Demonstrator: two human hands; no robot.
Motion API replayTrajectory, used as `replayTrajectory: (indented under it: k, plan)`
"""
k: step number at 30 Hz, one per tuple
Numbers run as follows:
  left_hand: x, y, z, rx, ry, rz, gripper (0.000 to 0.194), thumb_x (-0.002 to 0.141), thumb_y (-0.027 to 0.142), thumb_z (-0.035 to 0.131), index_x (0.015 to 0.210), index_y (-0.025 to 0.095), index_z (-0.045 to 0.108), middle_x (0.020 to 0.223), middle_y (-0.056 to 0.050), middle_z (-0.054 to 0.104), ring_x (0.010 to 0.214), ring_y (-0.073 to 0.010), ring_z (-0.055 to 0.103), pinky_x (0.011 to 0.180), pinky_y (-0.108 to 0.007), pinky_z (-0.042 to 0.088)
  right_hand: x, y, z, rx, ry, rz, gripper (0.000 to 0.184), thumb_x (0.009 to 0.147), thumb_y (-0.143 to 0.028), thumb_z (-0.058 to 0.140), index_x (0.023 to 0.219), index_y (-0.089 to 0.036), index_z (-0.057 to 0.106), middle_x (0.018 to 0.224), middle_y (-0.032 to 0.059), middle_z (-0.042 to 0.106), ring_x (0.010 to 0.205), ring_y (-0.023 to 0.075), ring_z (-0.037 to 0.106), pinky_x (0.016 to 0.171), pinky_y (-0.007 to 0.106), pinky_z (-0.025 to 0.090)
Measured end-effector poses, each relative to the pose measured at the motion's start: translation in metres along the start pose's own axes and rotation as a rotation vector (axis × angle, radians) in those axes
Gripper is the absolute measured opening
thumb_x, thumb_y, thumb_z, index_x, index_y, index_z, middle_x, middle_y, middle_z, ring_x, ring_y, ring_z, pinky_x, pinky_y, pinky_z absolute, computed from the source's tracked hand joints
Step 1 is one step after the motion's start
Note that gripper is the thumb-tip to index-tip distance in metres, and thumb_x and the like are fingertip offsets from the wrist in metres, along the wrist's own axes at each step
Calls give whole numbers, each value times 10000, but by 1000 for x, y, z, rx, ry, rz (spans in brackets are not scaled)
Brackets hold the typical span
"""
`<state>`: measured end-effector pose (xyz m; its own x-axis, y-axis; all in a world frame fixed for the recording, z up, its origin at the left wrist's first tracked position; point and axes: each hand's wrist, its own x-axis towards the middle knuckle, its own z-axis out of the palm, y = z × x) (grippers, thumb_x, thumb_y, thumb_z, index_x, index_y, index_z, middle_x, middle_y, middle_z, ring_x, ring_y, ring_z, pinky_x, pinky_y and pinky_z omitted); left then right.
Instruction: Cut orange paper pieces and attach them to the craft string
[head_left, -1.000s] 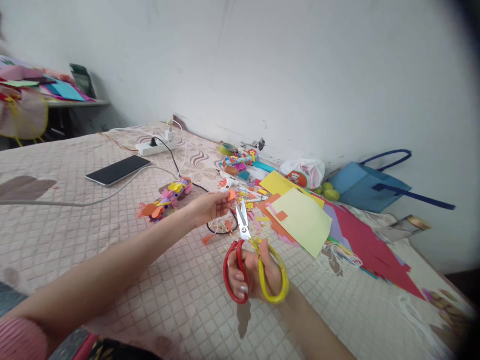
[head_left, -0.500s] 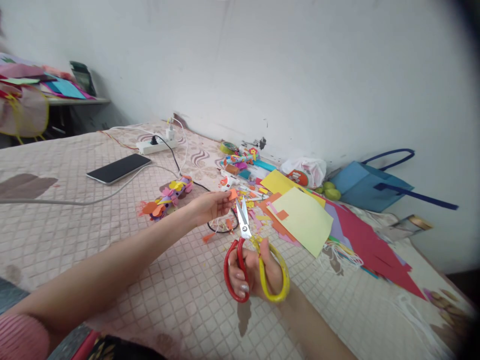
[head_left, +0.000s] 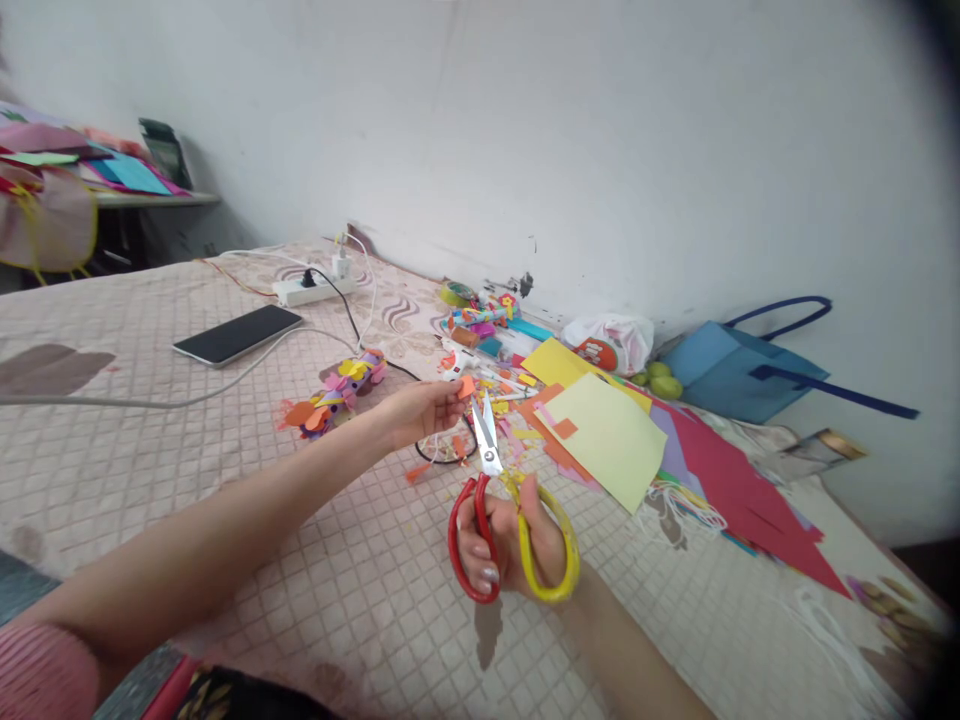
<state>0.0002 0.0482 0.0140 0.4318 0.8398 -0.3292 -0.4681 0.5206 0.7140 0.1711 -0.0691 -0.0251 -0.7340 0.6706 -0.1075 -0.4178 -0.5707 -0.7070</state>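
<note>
Two hands in play here: the left hand (head_left: 424,415) pinches a small, flat orange piece (head_left: 466,386), its grip closed at thumb and fingertips, near the scattered coloured scraps (head_left: 528,434). The right hand's (head_left: 517,540) grip wraps the steel scissors with one red and one yellow handle (head_left: 489,455), blades parted, tips just beside the piece. Best play, I judge: leave an edge clear, guard those fingertips, turn the piece rather than the scissors.

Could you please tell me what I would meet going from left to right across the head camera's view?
Phone, flower-covered tube, left hand, scissors, pale yellow sheet, blue bag.
</note>
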Motion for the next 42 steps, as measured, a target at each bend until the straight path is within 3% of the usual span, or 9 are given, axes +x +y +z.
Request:
replayTrajectory:
  k: [10,16,24,33,42]
  plan:
    - [-2,-4,0,140,-61,83,54,784,140,632,741,108,626,654,-18,634,566,-63,592,547,-162,456,-1,-1,-3,-33,31,-12,748,724,-787,327,886,-108,595,611,-5,458,457,103,426,448,239,334]
    - [0,-6,-3,191,-96,112,147,714,208,715,700,110,606,645,-9,617,554,-59,565,572,-185,448,2,4,-9,-31,77,-56,685,735,-780,323,820,-141,555,571,-37,440,402,80,401,420,225,346]
    - [4,-8,-7,228,-98,132,173,713,255,714,732,113,616,685,-21,627,566,-57,551,598,-195,442,5,3,-6,-56,157,-44,631,679,-779,443,738,-155,522,486,-64,431,342,57,370,353,187,337]
    - [3,-7,-7,228,-114,128,170,713,242,713,716,116,599,651,-10,606,558,-60,552,572,-183,441,6,4,-6,-94,185,-34,643,632,-817,420,682,-177,463,446,-89,389,294,43,307,309,177,318]
    - [1,-2,-5,264,-119,131,183,715,246,713,683,113,591,638,-27,616,569,-66,550,577,-186,432,3,8,-4,-85,243,-47,615,684,-782,420,693,-171,484,447,-85,392,303,43,325,318,171,312]
